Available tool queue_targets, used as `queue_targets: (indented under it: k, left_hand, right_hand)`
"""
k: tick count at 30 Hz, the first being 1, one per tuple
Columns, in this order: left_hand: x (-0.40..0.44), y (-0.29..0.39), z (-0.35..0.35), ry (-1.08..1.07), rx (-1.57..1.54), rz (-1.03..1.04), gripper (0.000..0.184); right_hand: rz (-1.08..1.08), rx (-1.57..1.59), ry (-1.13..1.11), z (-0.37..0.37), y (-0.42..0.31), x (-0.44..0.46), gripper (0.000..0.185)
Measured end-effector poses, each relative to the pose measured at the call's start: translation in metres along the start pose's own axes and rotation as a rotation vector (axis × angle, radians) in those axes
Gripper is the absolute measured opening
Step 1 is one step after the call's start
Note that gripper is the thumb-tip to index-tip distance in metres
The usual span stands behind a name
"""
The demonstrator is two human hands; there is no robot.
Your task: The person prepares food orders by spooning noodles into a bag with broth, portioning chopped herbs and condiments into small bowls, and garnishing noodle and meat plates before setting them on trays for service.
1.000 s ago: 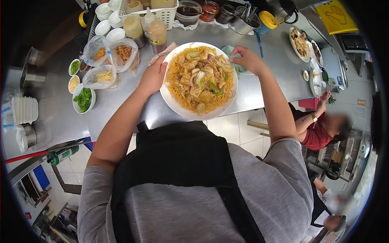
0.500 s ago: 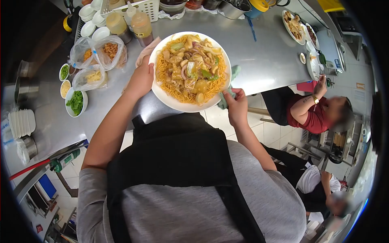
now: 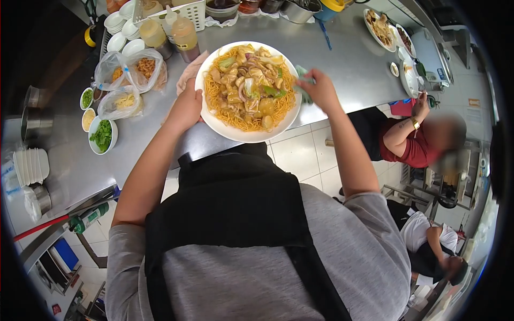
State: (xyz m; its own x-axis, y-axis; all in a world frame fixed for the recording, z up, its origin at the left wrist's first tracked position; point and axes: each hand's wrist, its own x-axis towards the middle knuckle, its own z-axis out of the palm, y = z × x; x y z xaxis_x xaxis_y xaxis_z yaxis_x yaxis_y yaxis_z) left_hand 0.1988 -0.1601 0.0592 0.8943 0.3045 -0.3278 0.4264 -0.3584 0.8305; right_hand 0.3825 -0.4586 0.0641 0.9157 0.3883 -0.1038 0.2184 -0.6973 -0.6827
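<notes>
A large white plate (image 3: 201, 96) carries crispy yellow noodles (image 3: 218, 109) topped with saucy meat and vegetables (image 3: 251, 85). My left hand (image 3: 187, 105) grips its left rim, next to a pink cloth (image 3: 187, 70). At the plate's right edge, my right hand (image 3: 320, 90) has its fingers bent around a green cloth (image 3: 301, 72), which is partly hidden behind the hand and the plate.
Squeeze bottles (image 3: 184, 36), bagged toppings (image 3: 143, 69) and a bowl of green herbs (image 3: 103, 135) stand left on the steel counter (image 3: 342, 69). Filled plates (image 3: 380, 31) lie far right. One person in red (image 3: 409, 140) and another in white (image 3: 420, 232) are at the right.
My right hand has gone from the plate's lower right rim up along its right side with the green cloth. The view has shifted, and the person in white has changed posture.
</notes>
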Motion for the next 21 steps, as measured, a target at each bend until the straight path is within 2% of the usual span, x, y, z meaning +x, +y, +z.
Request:
queue_targets:
  k: [3, 4, 5, 7, 8, 10, 12, 13, 16, 17, 19, 21]
  left_hand:
    - [-0.003, -0.006, 0.005, 0.014, -0.034, -0.041, 0.032]
    - [-0.004, -0.009, 0.008, 0.015, -0.061, -0.038, 0.033]
    - [-0.006, -0.010, 0.009, 0.015, -0.085, -0.032, 0.034]
    - [-0.016, -0.001, 0.015, 0.025, -0.167, -0.059, 0.034]
    - [-0.019, 0.001, 0.015, 0.023, -0.245, -0.080, 0.034]
    - [-0.019, -0.002, 0.022, 0.020, -0.226, -0.083, 0.035]
    - [-0.030, 0.007, 0.034, 0.075, -0.376, -0.127, 0.040]
    - [-0.030, 0.012, 0.038, 0.029, -0.405, -0.200, 0.042]
    - [-0.045, 0.027, 0.068, 0.084, -0.709, -0.226, 0.036]
    - [-0.046, 0.029, 0.073, 0.090, -0.707, -0.220, 0.036]
    - [-0.044, 0.030, 0.078, -0.092, -0.619, -0.328, 0.033]
    - [-0.039, 0.019, 0.083, -0.136, -0.545, -0.292, 0.035]
  right_hand:
    - [0.100, 0.241, 0.141, 0.025, 0.016, -0.056, 0.031]
    - [0.207, 0.525, 0.168, 0.041, 0.022, -0.071, 0.029]
    - [0.257, 0.616, 0.257, 0.057, 0.027, -0.084, 0.026]
    - [0.419, 1.148, 0.333, 0.079, -0.010, -0.109, 0.025]
    - [0.472, 1.200, 0.385, 0.090, -0.021, -0.118, 0.026]
    - [0.530, 1.325, 0.309, 0.094, -0.044, -0.129, 0.027]
    - [0.563, 1.375, 0.282, 0.093, -0.051, -0.130, 0.028]
    - [0.601, 1.416, 0.259, 0.092, -0.055, -0.130, 0.029]
    - [0.643, 1.392, 0.130, 0.096, -0.070, -0.134, 0.033]
    - [0.625, 1.422, 0.077, 0.096, -0.079, -0.137, 0.033]
    - [0.616, 1.407, 0.022, 0.101, -0.074, -0.135, 0.032]
    - [0.621, 1.402, -0.052, 0.104, -0.075, -0.134, 0.030]
